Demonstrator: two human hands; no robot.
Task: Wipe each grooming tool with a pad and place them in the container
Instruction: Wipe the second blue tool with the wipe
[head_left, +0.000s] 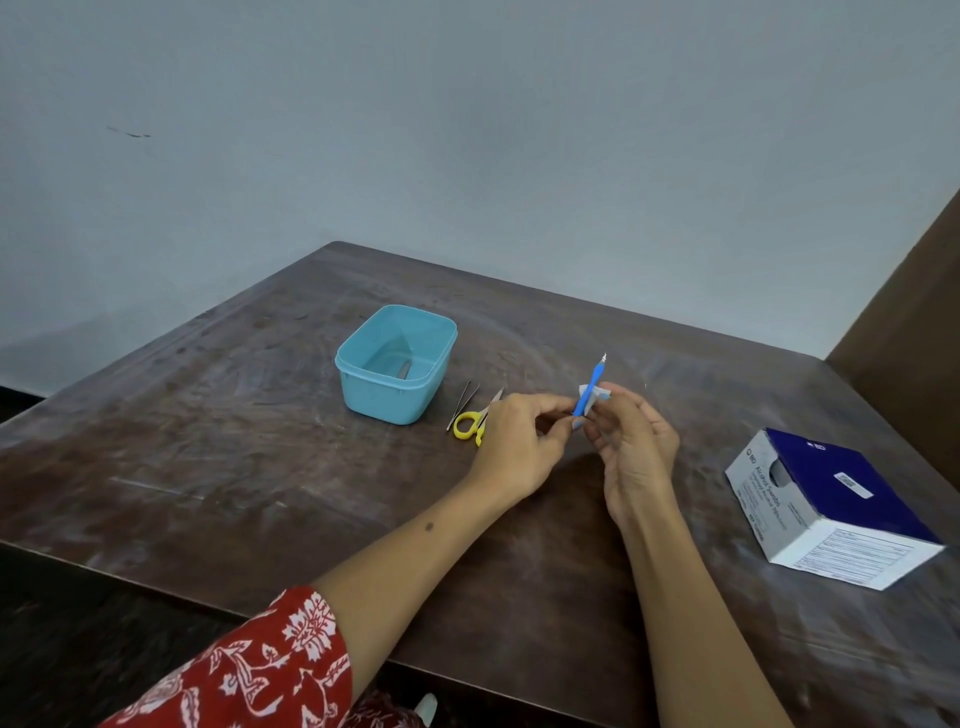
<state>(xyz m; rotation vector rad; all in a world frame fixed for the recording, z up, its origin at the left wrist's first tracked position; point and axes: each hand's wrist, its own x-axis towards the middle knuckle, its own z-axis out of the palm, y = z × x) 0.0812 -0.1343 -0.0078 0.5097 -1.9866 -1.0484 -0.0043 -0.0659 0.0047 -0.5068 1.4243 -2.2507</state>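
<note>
Grooming tools are split three ways at this moment, read from the left. Farthest left stands the light blue container (396, 364), open-topped on the wooden table (208, 415), with a small metal piece lying on its floor. Just beside it to the right lie the tweezers (462, 405) and the yellow-handled scissors (475, 421), close together, both untouched. Next comes the left hand (519, 441), its fingertips curled and pinching the lower end of the blue-handled tool (589, 392), which is held above the table. That tool's long axis runs steeply up and away from the person, metal tip uppermost. The right hand (636, 452) pinches the white pad (592, 397) around the middle of the shaft, so the pad sits between the left fingers and the tip. I judge the wipe is under way, and the stroke left to make runs up the shaft towards the tip. The left hand is nearer the container for the drop. Far right sits a blue and white box (826, 509) marked BD, with "Alcohol Swabs" just legible; smaller print is unreadable
</note>
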